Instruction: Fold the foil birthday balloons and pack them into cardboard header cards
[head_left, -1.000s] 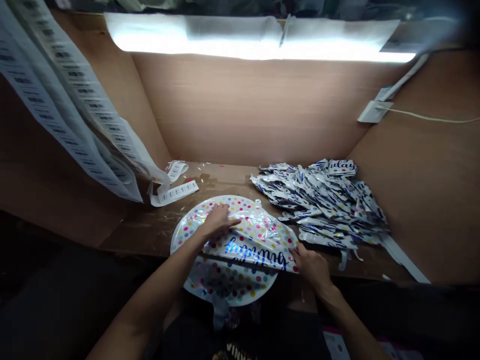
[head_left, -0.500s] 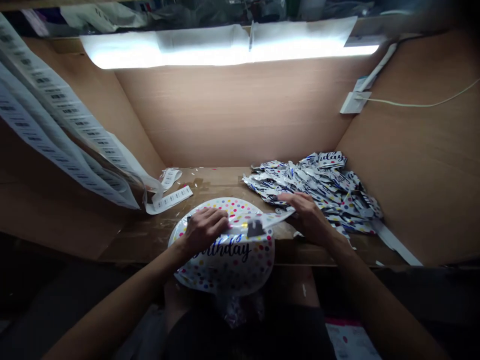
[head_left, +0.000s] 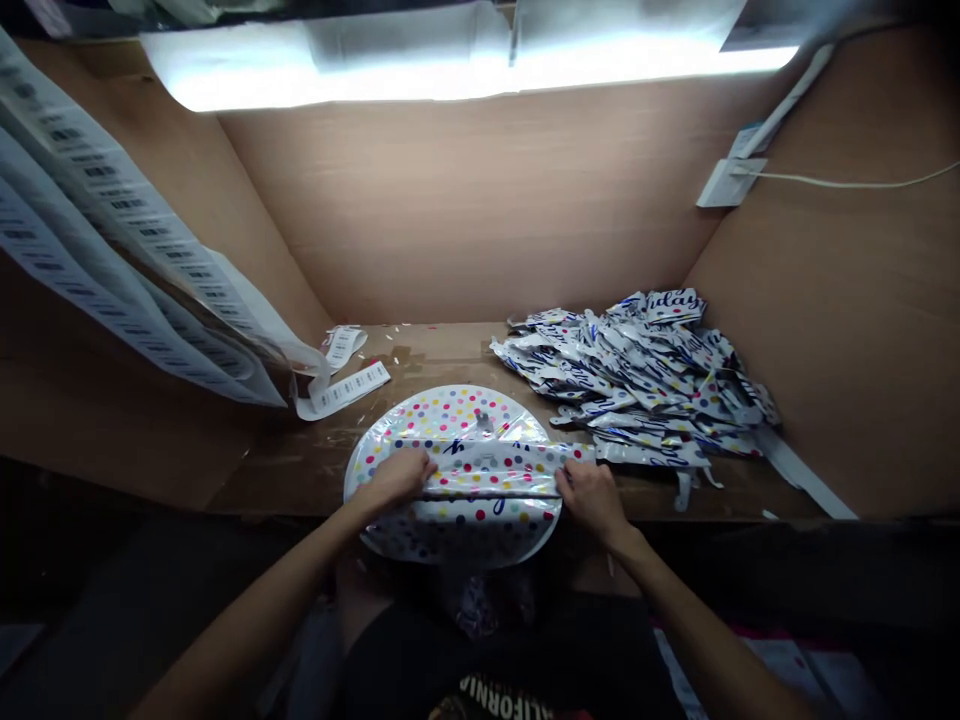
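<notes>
Polka-dot foil balloon [head_left: 499, 470], folded into a long strip, lies across a flat round balloon [head_left: 465, 408] that overhangs the front edge of the cardboard surface [head_left: 439, 346]. The left hand [head_left: 403, 474] grips the strip's left part with curled fingers; the right hand [head_left: 590, 492] pinches it near the right end. Beyond the right hand is a pile of folded balloons [head_left: 637, 375] with dark blue lettering. Barcode label strips [head_left: 150, 228] hang at left, well apart from the left hand.
</notes>
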